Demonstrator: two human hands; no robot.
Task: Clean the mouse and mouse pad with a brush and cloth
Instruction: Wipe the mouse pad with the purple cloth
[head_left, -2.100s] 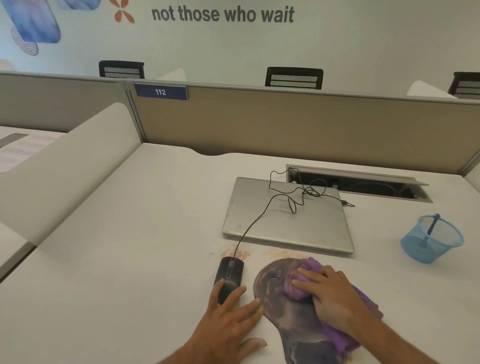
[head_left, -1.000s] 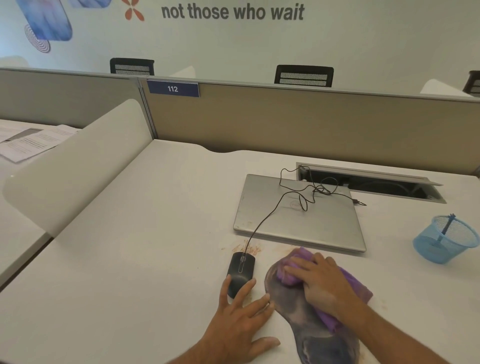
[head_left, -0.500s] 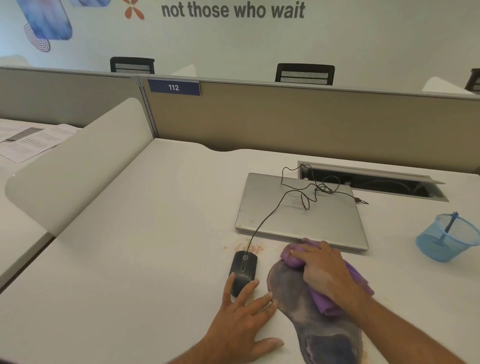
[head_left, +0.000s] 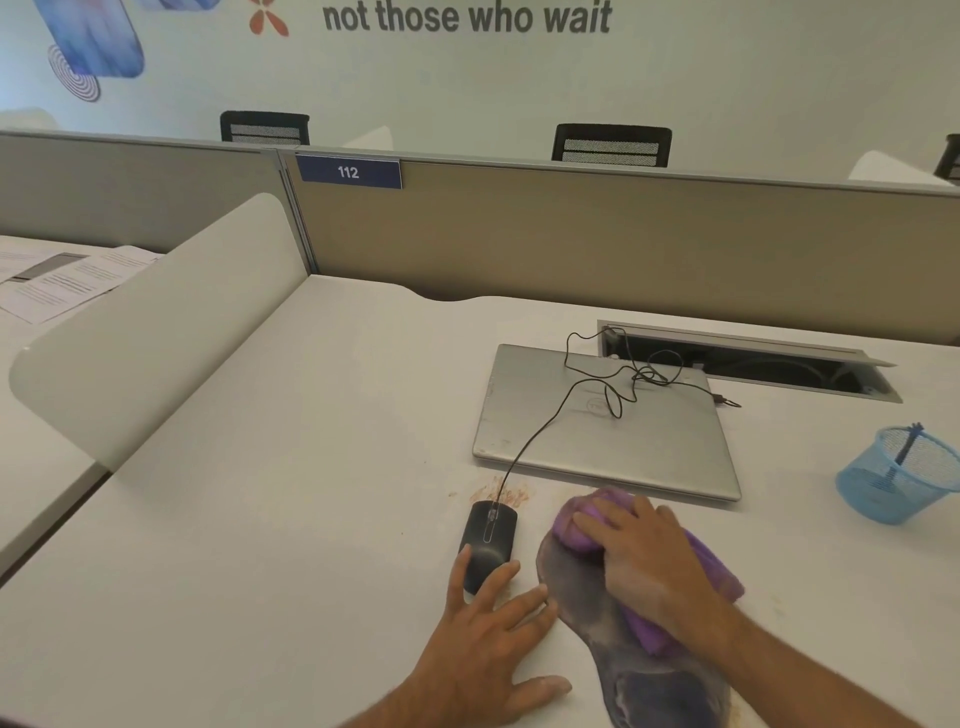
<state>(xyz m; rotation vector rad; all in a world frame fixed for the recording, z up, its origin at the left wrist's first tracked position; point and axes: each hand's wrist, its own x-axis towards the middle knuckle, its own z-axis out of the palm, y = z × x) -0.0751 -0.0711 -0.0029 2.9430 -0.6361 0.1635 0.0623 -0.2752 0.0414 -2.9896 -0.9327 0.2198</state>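
A dark, dusty mouse pad (head_left: 597, 613) lies on the white desk near its front edge. My right hand (head_left: 644, 556) presses a purple cloth (head_left: 579, 519) onto the pad's far end. A black wired mouse (head_left: 488, 540) sits just left of the pad. My left hand (head_left: 493, 639) lies flat on the desk, fingers spread, fingertips touching the mouse's near end and the pad's left edge. A dark brush (head_left: 901, 457) stands in a blue mesh cup (head_left: 893, 475) at the right.
A closed silver laptop (head_left: 602, 421) lies behind the pad, with the mouse cable (head_left: 597, 384) looped over it. An open cable tray (head_left: 748, 364) sits behind it. Reddish dust (head_left: 501, 493) marks the desk by the mouse. A white divider (head_left: 156, 322) bounds the left side.
My right hand has slid the purple cloth from the pad's middle toward its far end. The left hand has stayed flat by the mouse. The view has shifted slightly.
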